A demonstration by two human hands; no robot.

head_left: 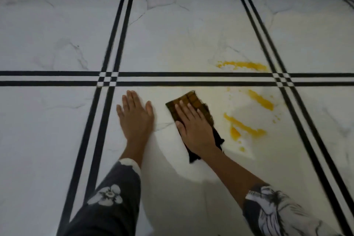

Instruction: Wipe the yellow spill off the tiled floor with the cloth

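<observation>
the right hand [193, 122] lies flat, fingers spread, pressing the cloth [191, 101] onto the tiled floor [57, 44], while the left hand [135, 113] rests open, palm down, just beside it, holding nothing. yellow spill [244, 125] streaks lie near the cloth's right side, apparently not touching it.

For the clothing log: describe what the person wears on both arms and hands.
Both hands, left hand and right hand, are bare, with no gloves. Each forearm is bare up to a dark sleeve printed with white flowers: left sleeve, right sleeve.
</observation>
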